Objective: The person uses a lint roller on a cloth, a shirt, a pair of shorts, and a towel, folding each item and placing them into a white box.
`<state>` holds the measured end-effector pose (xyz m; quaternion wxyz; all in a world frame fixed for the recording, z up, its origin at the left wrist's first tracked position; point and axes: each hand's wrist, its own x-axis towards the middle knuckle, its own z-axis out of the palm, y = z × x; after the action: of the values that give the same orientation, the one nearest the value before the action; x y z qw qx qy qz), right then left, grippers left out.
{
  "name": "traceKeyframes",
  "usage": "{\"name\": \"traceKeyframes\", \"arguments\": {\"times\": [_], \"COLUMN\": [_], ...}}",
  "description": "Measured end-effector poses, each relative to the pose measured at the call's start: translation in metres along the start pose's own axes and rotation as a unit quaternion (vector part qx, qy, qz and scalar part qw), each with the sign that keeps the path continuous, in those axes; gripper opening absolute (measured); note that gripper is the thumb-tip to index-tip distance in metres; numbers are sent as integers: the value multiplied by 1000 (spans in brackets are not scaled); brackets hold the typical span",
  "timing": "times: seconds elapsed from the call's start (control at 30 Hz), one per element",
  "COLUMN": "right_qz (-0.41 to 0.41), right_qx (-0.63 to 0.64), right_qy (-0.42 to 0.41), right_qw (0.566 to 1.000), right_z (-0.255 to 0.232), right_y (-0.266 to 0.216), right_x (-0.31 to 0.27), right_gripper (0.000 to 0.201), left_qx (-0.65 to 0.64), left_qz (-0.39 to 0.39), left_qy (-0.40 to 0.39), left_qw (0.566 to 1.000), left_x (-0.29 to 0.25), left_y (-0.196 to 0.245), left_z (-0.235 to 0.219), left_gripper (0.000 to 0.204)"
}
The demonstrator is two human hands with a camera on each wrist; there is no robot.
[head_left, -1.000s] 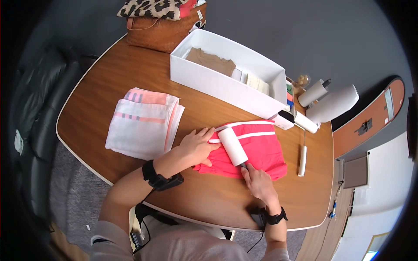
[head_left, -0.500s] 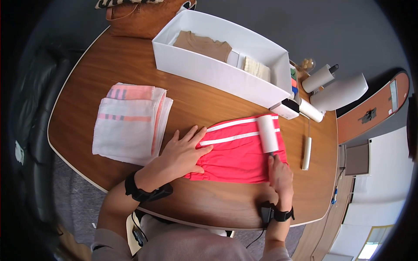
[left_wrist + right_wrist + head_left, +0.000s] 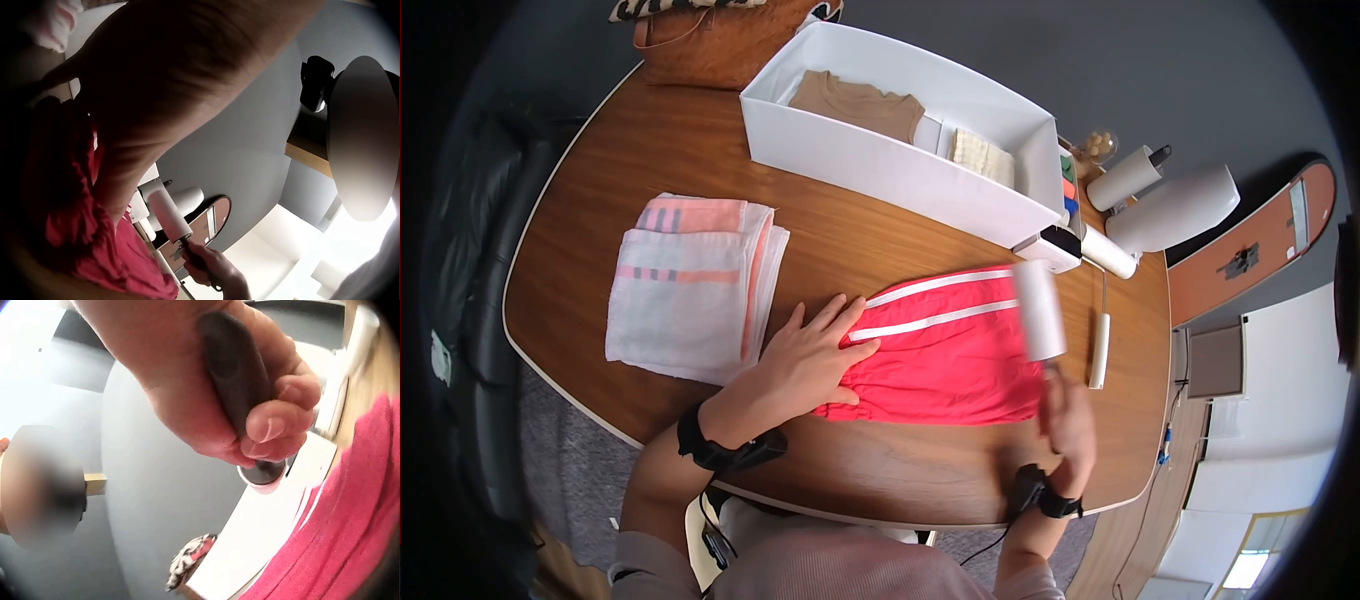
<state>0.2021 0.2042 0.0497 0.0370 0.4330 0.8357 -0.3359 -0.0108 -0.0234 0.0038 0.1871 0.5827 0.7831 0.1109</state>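
Red fabric with two white stripes [image 3: 940,370] lies on the wooden table. My left hand [image 3: 810,360] presses its left end, fingers spread; the left wrist view shows the palm over bunched red cloth [image 3: 81,231]. In my right hand [image 3: 1068,425] is the handle of a white lint roller [image 3: 1038,312], which overlaps the fabric's right end in the head view; whether it touches is unclear. The right wrist view has my fingers curled round the dark handle [image 3: 234,375]. The left wrist view shows the roller [image 3: 167,212] raised above the cloth.
A folded white and pink towel [image 3: 685,300] lies to the left. Behind stands a white box [image 3: 880,165] holding a brown garment and a cream cloth. A thin white roller [image 3: 1101,350] lies at the right, and a brown bag [image 3: 710,50] is at the back left.
The lint roller has moved right across the fabric with my right hand, to its right end. My left hand stays on the fabric's left end, and the fabric looks more spread out.
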Motion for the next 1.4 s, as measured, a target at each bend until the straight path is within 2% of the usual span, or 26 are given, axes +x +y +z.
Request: {"name": "traceKeyframes", "arguments": {"times": [0.07,0.13,0.17,0.27,0.47,0.6,0.63,0.77,0.87,0.9,1.1,1.2,1.23,1.33,1.4], "right_qz": [-144,-256,-257,-195,-187,-121,-73,25,52,62,50,94,73,-23,-37], "right_qx": [-94,-192,-240,-248,-275,-275,-274,-298,-205,-209,-250,-196,-165,56,99], "right_qy": [-36,-40,-44,-88,1,26,22,70,39,38,105,125,145,40,-54], "right_qw": [984,947,935,945,943,953,959,952,977,975,961,968,973,997,993], "right_z": [34,55,63,69,64,54,50,31,18,17,15,4,-1,-16,-7], "right_y": [-7,-22,-31,-38,-30,-10,-13,5,21,18,30,48,48,29,28], "right_x": [-5,-10,-13,-12,0,15,16,32,37,36,36,41,37,10,-3], "right_gripper": [29,30,31,29,29,32,35,39,40,41,42,42,41,39,35], "left_qx": [-2,-2,-2,0,-2,-2,-2,-2,1,3,11,9,10,12,14], "left_qz": [-1,-2,-3,-2,4,7,7,7,11,12,17,18,18,17,19], "left_qy": [0,-2,-3,-1,8,12,12,14,15,15,7,7,8,15,27], "left_qw": [1000,1000,1000,1000,1000,1000,1000,1000,1000,1000,1000,1000,1000,1000,999], "left_x": [-1,-1,-1,0,-1,-1,-1,-1,0,-1,-1,-1,-1,-1,-2], "left_y": [0,0,1,1,0,0,0,0,0,0,0,0,0,0,0], "left_z": [-1,-1,-2,-2,-1,-1,-1,1,1,1,0,0,0,2,3], "left_gripper": [61,61,61,60,60,59,60,60,60,60,60,60,60,61,62]}}
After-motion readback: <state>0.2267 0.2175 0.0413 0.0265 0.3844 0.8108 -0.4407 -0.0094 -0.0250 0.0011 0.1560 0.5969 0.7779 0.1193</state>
